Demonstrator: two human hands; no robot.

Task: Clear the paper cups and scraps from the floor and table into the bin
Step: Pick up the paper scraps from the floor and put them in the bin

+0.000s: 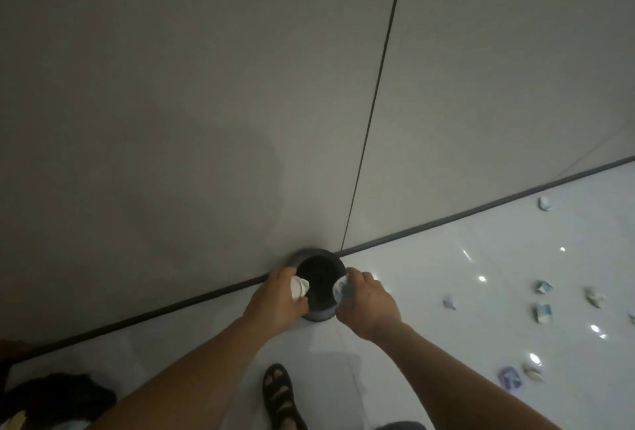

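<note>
Room: grey panelled wall (206, 86) meets glossy white tile floor (446, 292); dim light, ceiling-lamp glints on tiles right of the hands.
Far left of hands: dark bundle (58, 395) on the floor, low corner; can't tell what it is.
Left hand (278, 299): closed round a white paper cup (298, 287), cup mouth tipped toward the bin opening, at the bin's left rim.
Bin (318, 315): small round dark bin on the floor against the wall, directly between and under both hands. Inside reads black; contents can't be made out.
Right hand (369, 302): closed on a crumpled pale wad (339, 289), bluish print, cup or scrap unclear, held over the bin's right rim.
Below hands: one foot in a dark sandal (281, 392) on the tiles.
Right of hands: scraps (544, 288) still scattered on the floor, roughly eight crumpled pieces, from one near the wall (544, 203) down to a bluish one (509, 378) lowest right. All well apart from the bin.
Worktop: not in view, so its state can't be told.
Progress: judged early to mid. Two items at the point of release, not yet dropped; floor litter to the right all left to collect, plus whatever sits on the worktop.
</note>
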